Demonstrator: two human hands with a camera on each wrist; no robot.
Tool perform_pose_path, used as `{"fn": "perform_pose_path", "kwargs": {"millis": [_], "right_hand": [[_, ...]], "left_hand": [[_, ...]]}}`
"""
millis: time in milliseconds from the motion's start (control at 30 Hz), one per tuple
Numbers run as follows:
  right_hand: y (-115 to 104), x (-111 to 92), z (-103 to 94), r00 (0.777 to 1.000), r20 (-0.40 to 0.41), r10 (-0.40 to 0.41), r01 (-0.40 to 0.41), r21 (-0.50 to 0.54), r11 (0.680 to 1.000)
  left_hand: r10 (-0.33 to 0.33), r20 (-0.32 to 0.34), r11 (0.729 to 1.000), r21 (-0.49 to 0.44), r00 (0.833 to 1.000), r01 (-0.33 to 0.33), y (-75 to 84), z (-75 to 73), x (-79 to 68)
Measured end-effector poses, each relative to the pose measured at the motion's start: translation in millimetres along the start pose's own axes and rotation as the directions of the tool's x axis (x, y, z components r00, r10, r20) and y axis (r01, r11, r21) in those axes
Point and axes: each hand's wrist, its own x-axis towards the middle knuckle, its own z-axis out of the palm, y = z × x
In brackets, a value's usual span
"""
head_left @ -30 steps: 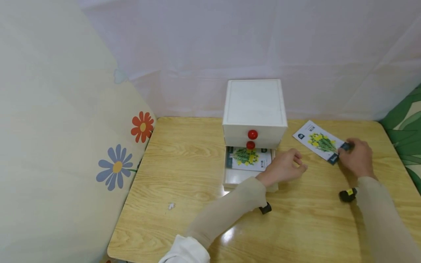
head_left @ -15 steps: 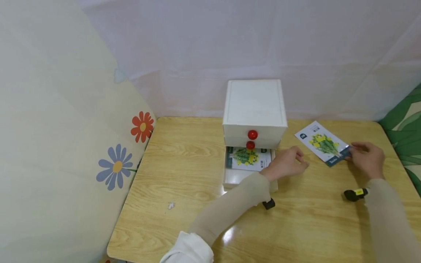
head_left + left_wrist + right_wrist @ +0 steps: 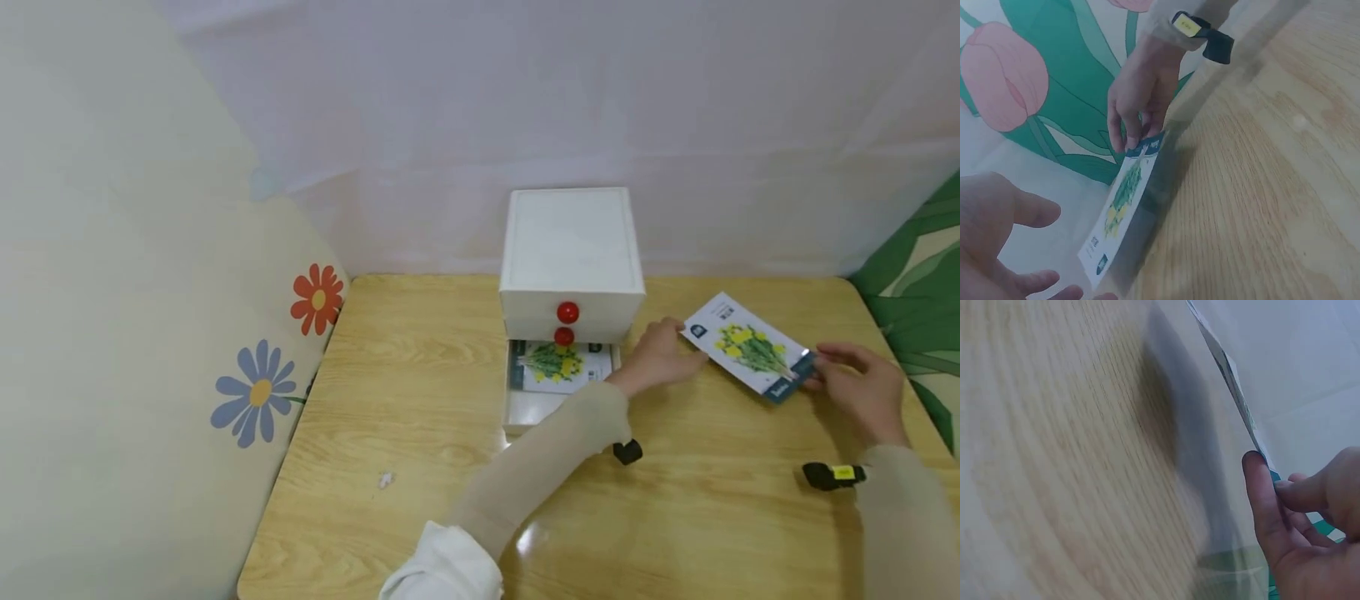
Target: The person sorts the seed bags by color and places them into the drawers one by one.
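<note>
My right hand (image 3: pixel 862 387) pinches the dark end of a white seed packet (image 3: pixel 750 346) printed with yellow-flowered greens. The right wrist view shows thumb and forefinger on the packet's edge (image 3: pixel 1235 384), which stands off the wood and casts a shadow. At the packet's opposite corner is my left hand (image 3: pixel 660 358), its thumb and fingers spread apart in the left wrist view. A similar seed packet (image 3: pixel 566 367) lies in the pulled-out lower drawer (image 3: pixel 528 410) of a white cabinet (image 3: pixel 570 242). My left forearm partly hides that drawer.
The cabinet has two red knobs (image 3: pixel 567 312) and stands at the back of the wooden table (image 3: pixel 405 375). Behind it hangs a pale cloth (image 3: pixel 420 150). A flower-printed sheet (image 3: pixel 150 333) borders the left side, a green leaf print (image 3: pixel 918 283) the right.
The right hand has lifted the seed packet from the table and drawn it slightly right and nearer. My left hand has moved up to the packet's left corner. The view has shifted slightly.
</note>
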Motion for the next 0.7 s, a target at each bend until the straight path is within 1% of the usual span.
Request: {"fn": "perform_pose_path", "kwargs": {"millis": [67,167,233,333,400,467,533,633,700], "right_hand": [[-1,-8,-1.2,0.999,-0.015,-0.031,0.029,-0.082,0.996],[-3,-20,-2.7,0.998,-0.025,-0.061,0.057,-0.139,0.989],[-6,-28,-4.1,0.996,-0.023,-0.089,0.086,-0.122,0.989],[-10,-41,-7.3,0.992,-0.002,-0.129,0.129,-0.038,0.991],[-11,-48,-9.3,0.987,-0.003,-0.160,0.160,-0.020,0.987],[-13,-54,-10.7,0.989,-0.006,-0.151,0.151,0.005,0.989],[-14,-59,-11.7,0.990,-0.022,-0.137,0.137,-0.005,0.991],[-14,-63,-11.9,0.995,-0.042,-0.091,0.089,-0.063,0.994],[-12,-65,-12.1,0.995,-0.055,-0.080,0.074,-0.108,0.991]], "left_hand": [[-0.008,-0.007,1.000,-0.014,1.000,0.007,-0.6,1.4,1.8],[-0.022,-0.004,0.999,-0.047,1.000,0.022,-1.8,4.5,4.8],[-0.030,0.009,0.997,-0.076,0.999,0.031,-1.8,6.6,6.3],[-0.039,0.035,0.992,-0.119,0.999,0.043,-1.2,9.5,7.0],[-0.031,0.050,0.990,-0.139,0.998,0.038,-0.4,11.5,7.0],[-0.024,0.065,0.988,-0.152,0.998,0.034,0.5,13.6,7.0],[-0.016,0.071,0.985,-0.169,0.997,0.028,1.6,15.3,6.9],[-0.013,0.075,0.981,-0.191,0.997,0.028,2.6,17.9,6.7],[-0.012,0.078,0.978,-0.207,0.997,0.028,2.5,18.6,5.4]]}}
